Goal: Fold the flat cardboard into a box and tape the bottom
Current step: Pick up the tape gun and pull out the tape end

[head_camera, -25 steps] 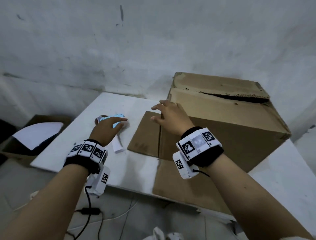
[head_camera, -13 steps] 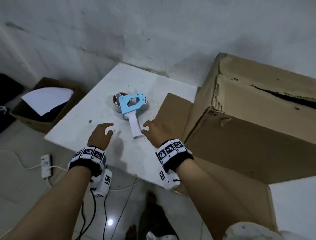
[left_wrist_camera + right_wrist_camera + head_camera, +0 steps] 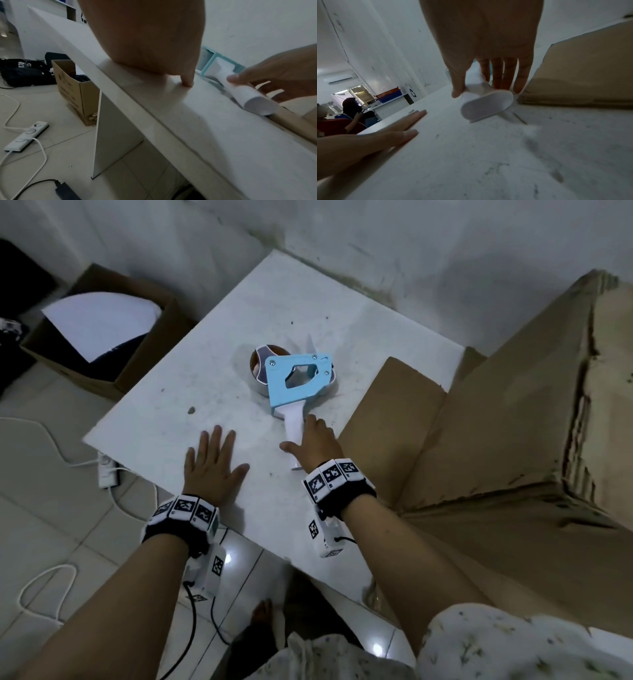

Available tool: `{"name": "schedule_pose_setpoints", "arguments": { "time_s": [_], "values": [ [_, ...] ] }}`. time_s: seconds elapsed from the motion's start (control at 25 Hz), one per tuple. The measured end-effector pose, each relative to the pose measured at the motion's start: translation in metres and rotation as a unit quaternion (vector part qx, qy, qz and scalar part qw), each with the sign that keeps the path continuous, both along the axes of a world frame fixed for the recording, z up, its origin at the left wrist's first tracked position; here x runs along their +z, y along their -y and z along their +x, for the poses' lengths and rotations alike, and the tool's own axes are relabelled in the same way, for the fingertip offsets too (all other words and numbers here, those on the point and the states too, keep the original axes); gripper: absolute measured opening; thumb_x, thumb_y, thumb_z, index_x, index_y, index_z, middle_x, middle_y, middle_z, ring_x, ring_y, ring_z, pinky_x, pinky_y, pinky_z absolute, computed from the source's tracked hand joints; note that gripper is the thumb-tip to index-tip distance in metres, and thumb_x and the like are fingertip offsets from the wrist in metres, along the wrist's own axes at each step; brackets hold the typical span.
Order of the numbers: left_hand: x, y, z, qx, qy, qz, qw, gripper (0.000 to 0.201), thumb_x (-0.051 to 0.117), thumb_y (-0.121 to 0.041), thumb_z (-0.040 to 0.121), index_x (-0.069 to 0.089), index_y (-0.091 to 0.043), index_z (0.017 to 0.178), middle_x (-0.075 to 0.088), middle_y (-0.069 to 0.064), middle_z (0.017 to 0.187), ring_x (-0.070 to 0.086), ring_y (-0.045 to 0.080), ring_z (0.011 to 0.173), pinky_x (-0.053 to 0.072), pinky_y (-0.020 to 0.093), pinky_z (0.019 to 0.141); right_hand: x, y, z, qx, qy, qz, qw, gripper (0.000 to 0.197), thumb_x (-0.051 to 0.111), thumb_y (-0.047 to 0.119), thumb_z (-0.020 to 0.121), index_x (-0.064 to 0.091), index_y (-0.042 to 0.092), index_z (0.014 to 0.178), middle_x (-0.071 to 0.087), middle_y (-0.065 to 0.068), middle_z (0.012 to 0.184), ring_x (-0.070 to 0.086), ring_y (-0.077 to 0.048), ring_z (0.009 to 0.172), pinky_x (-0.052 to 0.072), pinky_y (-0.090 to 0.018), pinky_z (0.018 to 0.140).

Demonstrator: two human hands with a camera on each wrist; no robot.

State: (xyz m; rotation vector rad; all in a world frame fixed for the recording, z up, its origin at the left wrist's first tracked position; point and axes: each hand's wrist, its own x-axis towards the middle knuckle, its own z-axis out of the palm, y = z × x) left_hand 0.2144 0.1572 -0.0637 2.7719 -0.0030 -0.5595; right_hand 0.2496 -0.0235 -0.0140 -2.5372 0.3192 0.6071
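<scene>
A folded-up brown cardboard box (image 3: pixel 513 422) stands on the right of the white table (image 3: pixel 205 392), one flap (image 3: pixel 390 405) lying flat on the top. The blue tape dispenser (image 3: pixel 298 381) lies left of the flap, its white handle (image 3: pixel 294 426) pointing toward me. My right hand (image 3: pixel 313 443) is on that handle. In the right wrist view its thumb and fingers pinch the handle (image 3: pixel 486 105) from both sides, beside the cardboard (image 3: pixel 582 70). My left hand (image 3: pixel 210 463) rests flat on the table near its front edge, fingers straight, holding nothing.
An open carton (image 3: pixel 161 344) with a white sheet inside stands on the floor left of the table. A power strip (image 3: pixel 108 474) and cables lie on the floor tiles below the table edge. A wall runs behind the table. People sit far off in the right wrist view.
My left hand let go of the tape dispenser and drew back to lie flat near the table edge. My right hand left the cardboard and took the dispenser's handle.
</scene>
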Motion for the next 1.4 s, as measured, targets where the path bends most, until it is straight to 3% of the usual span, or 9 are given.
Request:
{"name": "schedule_pose_setpoints", "arguments": {
  "time_s": [0.16, 0.24, 0.36, 0.44, 0.6, 0.8, 0.96, 1.16, 1.4],
  "values": [
    [0.001, -0.002, 0.002, -0.009, -0.005, -0.001, 1.0, 0.071, 0.026, -0.054, 0.09, -0.002, -0.027, 0.15, -0.014, -0.001, 0.159, -0.013, 0.02, 0.147, -0.006, 0.042, 0.118, 0.004, -0.009, 0.015, -0.107, -0.004, 0.076, 0.991, 0.055, 0.058, 0.008, 0.086, 0.028, -0.001, 0.131, 0.041, -0.023, 0.136, 0.044, -0.037, 0.123, 0.039, -0.041, 0.097],
    [0.006, -0.002, 0.002, -0.011, -0.023, 0.0, 1.0, 0.077, 0.021, -0.058, 0.083, -0.003, -0.028, 0.149, -0.015, -0.002, 0.159, -0.013, 0.02, 0.147, -0.006, 0.041, 0.118, 0.01, -0.002, 0.01, -0.13, 0.013, 0.09, 0.987, 0.053, 0.057, 0.012, 0.085, 0.029, 0.002, 0.13, 0.046, -0.022, 0.13, 0.049, -0.037, 0.117, 0.042, -0.041, 0.093],
    [0.02, 0.001, 0.008, -0.007, -0.065, -0.007, 0.998, 0.076, 0.038, -0.052, 0.092, -0.003, -0.024, 0.15, -0.015, -0.001, 0.159, -0.013, 0.021, 0.147, -0.003, 0.042, 0.119, 0.027, 0.017, -0.012, -0.124, 0.088, 0.118, 0.981, 0.04, 0.062, 0.024, 0.081, 0.042, 0.008, 0.112, 0.059, -0.017, 0.102, 0.059, -0.034, 0.092, 0.046, -0.038, 0.076],
    [0.039, 0.004, 0.017, 0.054, -0.101, -0.108, 0.988, 0.072, 0.046, -0.042, 0.093, 0.011, -0.015, 0.15, -0.001, 0.005, 0.16, -0.003, 0.025, 0.148, 0.003, 0.044, 0.12, 0.049, 0.026, -0.025, -0.155, 0.139, 0.207, 0.956, 0.03, 0.067, 0.029, 0.08, 0.048, 0.012, 0.096, 0.056, -0.009, 0.084, 0.054, -0.027, 0.074, 0.044, -0.035, 0.068],
    [0.11, 0.015, 0.019, 0.142, -0.054, -0.415, 0.897, 0.045, 0.04, -0.026, 0.098, 0.041, -0.006, 0.138, 0.04, 0.012, 0.146, 0.034, 0.025, 0.137, 0.021, 0.034, 0.116, 0.112, 0.04, -0.055, -0.159, 0.183, 0.436, 0.867, 0.01, 0.062, 0.019, 0.087, 0.054, 0.024, 0.088, 0.043, 0.0, 0.06, 0.039, -0.012, 0.051, 0.033, -0.028, 0.05],
    [0.223, 0.041, 0.001, 0.048, 0.091, -0.519, 0.849, 0.041, 0.029, -0.025, 0.101, 0.043, -0.01, 0.137, 0.052, 0.002, 0.121, 0.044, 0.014, 0.113, 0.029, 0.028, 0.1, 0.185, 0.066, -0.099, -0.131, 0.265, 0.478, 0.827, 0.009, 0.056, 0.008, 0.089, 0.053, 0.016, 0.087, 0.054, 0.002, 0.05, 0.048, -0.012, 0.044, 0.039, -0.025, 0.048],
    [0.292, 0.064, -0.026, -0.016, 0.128, -0.563, 0.817, 0.042, 0.029, -0.033, 0.1, 0.044, -0.017, 0.136, 0.055, 0.0, 0.121, 0.051, 0.017, 0.113, 0.032, 0.029, 0.095, 0.221, 0.087, -0.134, -0.125, 0.317, 0.472, 0.813, 0.011, 0.06, 0.012, 0.07, 0.06, 0.006, 0.079, 0.061, -0.001, 0.057, 0.055, -0.016, 0.051, 0.044, -0.028, 0.057],
    [0.333, 0.098, -0.068, -0.081, 0.115, -0.597, 0.79, 0.027, 0.034, -0.036, 0.099, 0.052, -0.03, 0.118, 0.061, -0.013, 0.099, 0.059, 0.006, 0.09, 0.046, 0.021, 0.08, 0.237, 0.109, -0.186, -0.148, 0.348, 0.475, 0.794, 0.017, 0.055, 0.005, 0.061, 0.054, 0.005, 0.078, 0.052, -0.011, 0.059, 0.046, -0.023, 0.05, 0.039, -0.028, 0.048],
    [0.341, 0.139, -0.103, -0.163, 0.106, -0.6, 0.776, 0.029, 0.042, -0.028, 0.097, 0.05, -0.028, 0.124, 0.064, -0.012, 0.101, 0.061, 0.005, 0.093, 0.047, 0.024, 0.091, 0.25, 0.146, -0.223, -0.129, 0.348, 0.518, 0.77, 0.018, 0.059, 0.018, 0.073, 0.049, 0.005, 0.08, 0.049, -0.004, 0.05, 0.044, -0.014, 0.038, 0.038, -0.022, 0.039]
  ]
}}
